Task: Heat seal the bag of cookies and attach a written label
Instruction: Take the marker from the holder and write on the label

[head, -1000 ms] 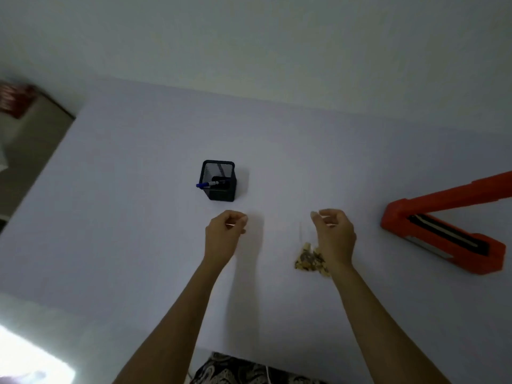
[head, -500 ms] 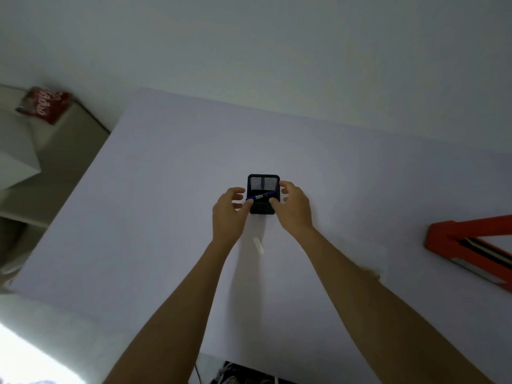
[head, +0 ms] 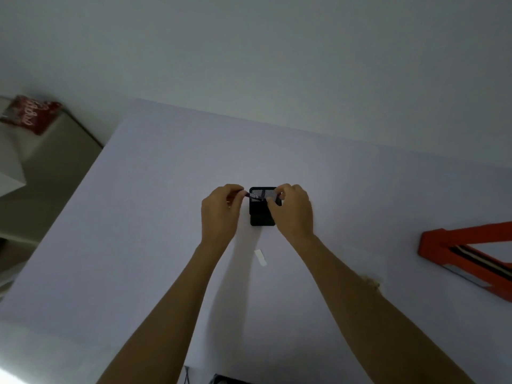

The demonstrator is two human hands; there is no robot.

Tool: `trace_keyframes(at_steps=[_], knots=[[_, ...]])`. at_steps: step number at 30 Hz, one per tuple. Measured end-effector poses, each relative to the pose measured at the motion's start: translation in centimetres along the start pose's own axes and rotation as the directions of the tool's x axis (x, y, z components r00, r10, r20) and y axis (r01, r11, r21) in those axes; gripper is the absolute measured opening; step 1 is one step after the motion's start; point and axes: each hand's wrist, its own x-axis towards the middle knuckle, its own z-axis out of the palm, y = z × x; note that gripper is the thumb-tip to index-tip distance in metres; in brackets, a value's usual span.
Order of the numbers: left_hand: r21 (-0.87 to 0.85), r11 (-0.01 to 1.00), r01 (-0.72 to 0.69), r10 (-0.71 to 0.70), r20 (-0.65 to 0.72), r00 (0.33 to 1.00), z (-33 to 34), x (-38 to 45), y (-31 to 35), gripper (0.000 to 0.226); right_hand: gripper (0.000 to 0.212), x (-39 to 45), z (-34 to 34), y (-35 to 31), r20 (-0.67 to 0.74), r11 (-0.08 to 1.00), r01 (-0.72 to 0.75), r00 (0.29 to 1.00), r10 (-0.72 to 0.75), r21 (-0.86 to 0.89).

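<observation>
A black mesh pen holder (head: 261, 217) stands in the middle of the white table (head: 155, 223). Both hands are over its top. My left hand (head: 219, 214) pinches the left end of a dark pen (head: 256, 197) that lies across the holder's mouth. My right hand (head: 293, 214) pinches the pen's right end, with fingers over the holder's right rim. A small white label strip (head: 260, 257) lies on the table just in front of the holder, between my forearms. The bag of cookies (head: 373, 282) is almost hidden behind my right forearm.
A red heat sealer (head: 460, 256) sits open at the right edge of the table, partly cut off by the frame. A red printed packet (head: 29, 115) lies on a low surface beyond the table's left edge. A plain wall is behind.
Both hands left the bag and label, reached forward to the pen holder and closed on the pen. The label strip now lies on the table. The view has shifted left.
</observation>
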Motion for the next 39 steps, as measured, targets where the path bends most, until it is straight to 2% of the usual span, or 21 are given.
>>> trace_keyframes(at_steps=[1,2,3,4,5,6,7,8,10,12,15,17,20,24,26,29,32,34,35,39], knots=[[-0.047,0.999,-0.020,0.019,-0.024,1.000,-0.9,0.1,0.4,0.012,0.017,0.0,-0.5,-0.9,0.042,0.993,-0.076,0.997,0.072,0.095],[-0.102,0.994,-0.030,0.026,-0.041,0.999,-1.6,0.2,0.8,0.012,0.018,0.1,-1.0,-1.8,0.153,0.943,-0.217,0.971,0.183,0.251],[-0.159,0.987,-0.025,0.018,-0.046,0.999,-2.2,0.1,1.1,0.012,0.021,0.2,-1.6,-2.7,0.334,0.801,-0.408,0.901,0.277,0.438],[-0.211,0.978,-0.001,-0.007,-0.038,0.999,-2.7,0.1,1.3,0.013,0.024,0.1,-2.1,-3.6,0.539,0.562,-0.590,0.795,0.277,0.580],[-0.253,0.967,0.033,-0.039,-0.020,0.999,-3.1,0.1,1.4,0.013,0.028,0.0,-2.6,-4.2,0.668,0.315,-0.693,0.716,0.201,0.648],[-0.277,0.959,0.055,-0.057,0.001,0.998,-3.4,0.0,1.5,0.013,0.030,0.0,-2.9,-4.6,0.709,0.129,-0.720,0.694,0.123,0.682],[-0.271,0.961,0.050,-0.048,0.014,0.999,-3.6,-0.1,1.4,0.013,0.030,0.0,-3.0,-4.9,0.706,0.035,-0.710,0.703,0.082,0.703],[-0.231,0.973,0.006,-0.001,0.021,1.000,-3.8,-0.2,1.3,0.012,0.028,0.1,-3.0,-5.1,0.685,0.031,-0.689,0.724,0.082,0.724],[-0.081,0.982,-0.172,0.177,0.057,0.983,-4.3,-0.4,1.1,0.011,0.030,0.0,-3.1,-5.7,0.608,0.194,-0.621,0.784,0.124,0.760],[0.077,0.931,-0.356,0.342,0.153,0.927,-4.7,-0.4,0.9,0.014,0.036,-0.2,-3.1,-6.2,0.539,0.340,-0.552,0.830,0.141,0.761],[0.195,0.857,-0.476,0.418,0.275,0.866,-5.0,-0.4,1.5,0.019,0.036,-0.9,-3.1,-7.3,0.489,0.473,-0.524,0.847,0.207,0.708],[0.226,0.843,-0.488,0.413,0.308,0.857,-5.2,-0.3,2.3,0.024,0.036,-1.1,-3.3,-8.0,0.425,0.521,-0.502,0.864,0.270,0.690],[0.142,0.874,-0.464,0.405,0.313,0.859,-5.9,0.1,3.5,0.022,0.033,-0.7,-4.5,-8.8,0.328,0.532,-0.435,0.900,0.288,0.726],[-0.071,0.958,-0.277,0.285,0.325,0.902,-7.4,0.4,5.2,0.024,0.033,-0.9,-5.0,-10.0,0.248,0.581,-0.341,0.940,0.236,0.739],[-0.151,0.972,-0.179,0.224,0.366,0.903,-8.1,0.3,5.1,0.025,0.035,-0.5,-5.4,-9.6,0.203,0.546,-0.337,0.935,0.292,0.767],[-0.183,0.983,-0.017,0.086,0.375,0.923,-10.8,-0.5,1.5,0.026,0.036,1.8,-9.3,-7.0,0.090,0.359,-0.281,0.880,0.466,0.890],[-0.129,0.984,0.122,-0.061,0.400,0.915,-12.7,-1.7,-2.6,0.013,0.034,2.1,-12.0,-5.5,0.036,0.400,-0.176,0.942,0.335,0.900],[-0.052,0.993,0.109,-0.083,0.361,0.929,-11.3,-2.4,-4.1,0.006,0.030,0.4,-10.5,-6.0,0.099,0.461,-0.189,0.972,0.213,0.867],[-0.008,0.997,0.081,-0.073,0.345,0.936,-10.1,-2.6,-4.8,0.005,0.027,-0.6,-9.2,-6.2,0.146,0.450,-0.209,0.974,0.171,0.868],[0.131,0.991,0.008,-0.050,0.318,0.947,-4.2,-3.8,-9.2,0.006,0.024,-4.3,-4.5,-3.9,0.336,0.232,-0.349,0.937,0.093,0.908]])
